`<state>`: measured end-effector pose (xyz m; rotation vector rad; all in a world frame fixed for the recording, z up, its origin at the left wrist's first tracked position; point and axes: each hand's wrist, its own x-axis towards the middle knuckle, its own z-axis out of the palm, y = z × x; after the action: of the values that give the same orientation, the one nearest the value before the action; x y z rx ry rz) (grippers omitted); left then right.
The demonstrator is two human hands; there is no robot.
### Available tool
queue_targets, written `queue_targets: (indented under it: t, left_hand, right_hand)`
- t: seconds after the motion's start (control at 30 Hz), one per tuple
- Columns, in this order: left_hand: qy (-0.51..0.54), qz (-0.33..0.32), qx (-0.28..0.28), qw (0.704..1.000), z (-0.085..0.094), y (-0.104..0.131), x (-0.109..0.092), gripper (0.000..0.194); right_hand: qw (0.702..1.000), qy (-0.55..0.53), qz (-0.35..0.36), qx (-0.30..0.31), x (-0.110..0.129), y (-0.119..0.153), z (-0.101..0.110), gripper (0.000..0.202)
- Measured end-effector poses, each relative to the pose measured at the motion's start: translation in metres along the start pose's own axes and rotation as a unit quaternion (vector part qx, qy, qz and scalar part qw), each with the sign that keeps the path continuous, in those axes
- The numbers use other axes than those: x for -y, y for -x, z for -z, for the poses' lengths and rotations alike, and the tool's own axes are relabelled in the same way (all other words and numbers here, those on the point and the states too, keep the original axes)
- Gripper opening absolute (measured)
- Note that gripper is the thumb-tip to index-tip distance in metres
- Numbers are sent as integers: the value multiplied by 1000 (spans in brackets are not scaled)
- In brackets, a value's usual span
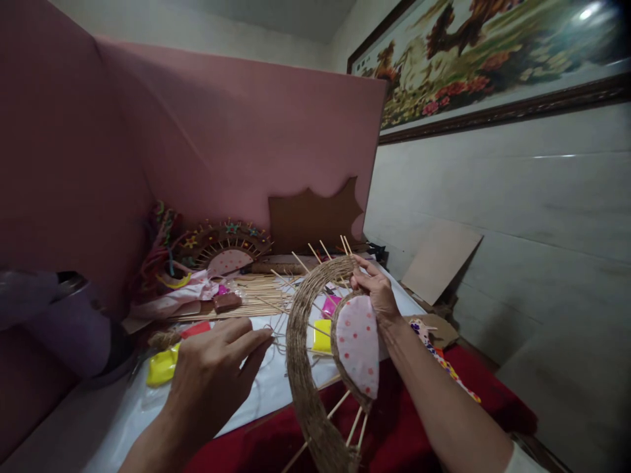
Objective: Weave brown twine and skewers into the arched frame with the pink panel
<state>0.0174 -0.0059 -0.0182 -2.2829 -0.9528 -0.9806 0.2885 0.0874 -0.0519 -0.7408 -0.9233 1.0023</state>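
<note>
A half-round fan frame point(300, 328) of brown twine woven over thin wooden sticks is tilted up in front of me. Its inner half-circle point(355, 345) is covered in pale cloth with red dots. My right hand point(378, 292) grips the upper end of the woven band, with stick tips poking out beyond the fingers. To the left of the frame, my left hand point(217, 364) has thumb and forefinger pinched on a loose strand of twine point(277, 334). Where that strand meets the frame is hard to make out.
A finished-looking fan point(231, 253) with coloured flowers leans against the pink panel point(246, 125). Wooden sticks point(269, 289) lie on the white cover. Yellow packets point(162, 366), a brown block point(227, 301) and a brown jagged sheet point(313, 220) stand around. Red cloth point(266, 447) lies nearest me.
</note>
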Motion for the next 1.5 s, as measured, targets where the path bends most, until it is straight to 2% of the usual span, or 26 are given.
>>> queue_targets:
  t: [0.23, 0.37, 0.5, 0.63, 0.77, 0.87, 1.0, 1.13, 1.37, 1.5]
  left_hand:
    - [132, 21, 49, 990, -9, 6, 0, 13]
    - [202, 101, 102, 969, -10, 7, 1, 16]
    - [326, 221, 160, 905, -14, 9, 3, 19]
    - [446, 343, 186, 806, -21, 7, 2, 23]
    - [528, 395, 205, 724, -26, 2, -3, 26]
    - [567, 405, 210, 686, -29, 0, -4, 27]
    - [580, 431, 202, 661, -29, 1, -1, 27]
    - [585, 428, 209, 656, -27, 1, -2, 27]
    - [565, 365, 214, 709, -24, 1, -2, 25]
    - [516, 330, 221, 759, -20, 2, 1, 32]
  right_hand:
    - [1000, -13, 1, -22, 2, -4, 3, 49]
    - [999, -47, -3, -13, 2, -4, 5, 47]
    - [997, -71, -6, -3, -1, -5, 8, 43]
    - [997, -77, -5, 20, -4, -5, 10, 40]
    - [996, -82, -11, 18, -6, -5, 9, 36]
    - [996, -83, -19, 19, -7, -6, 11, 38]
    - [996, -88, -27, 18, -8, -9, 14, 37]
    - [996, -87, -13, -7, -9, -11, 16, 33]
    - [995, -79, 21, -65, -10, -13, 19, 32]
    - [992, -73, 32, -98, -7, -15, 21, 34]
